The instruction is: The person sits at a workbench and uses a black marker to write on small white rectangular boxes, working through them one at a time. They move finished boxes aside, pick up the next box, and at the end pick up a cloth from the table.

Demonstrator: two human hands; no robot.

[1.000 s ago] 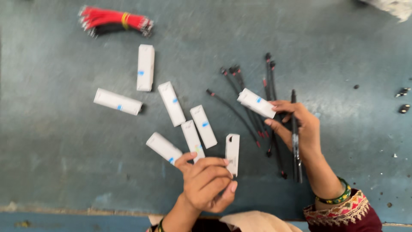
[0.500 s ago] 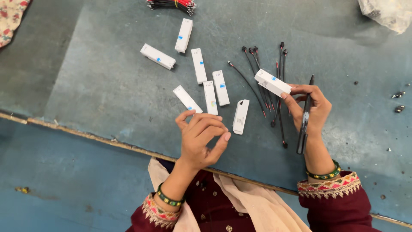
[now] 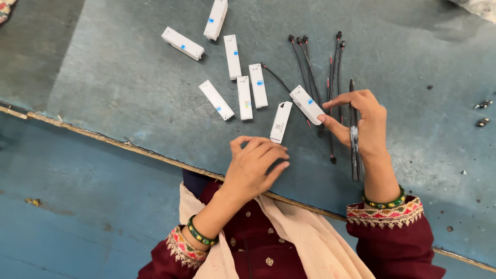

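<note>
— Hands first: what's the right hand (image 3: 361,121) got?
— White box (image 3: 307,105), small and oblong w/ a blue mark. Thumb and forefinger pinch its near end, and the rest of it lies over the black cables (image 3: 330,77) on the worktop (image 3: 129,103). Same hand also grips a thin black pen-like tool (image 3: 353,150) under the other fingers, running down along the palm.
— Left hand (image 3: 256,163)?
— Loosely curled, fingers bent, holds nothing. Fingertips sit just below another white box (image 3: 280,122), near it; can't tell if they touch.
— And further out?
— Three more white boxes (image 3: 245,88) side by side just left of that one, approx parallel. Two others (image 3: 199,33) lie further up, well apart from the hands. Cables fan out upward, plug ends at the top. Small dark bits (image 3: 481,113) at far right. Worktop is grey-blue, worn edge at the near side.
</note>
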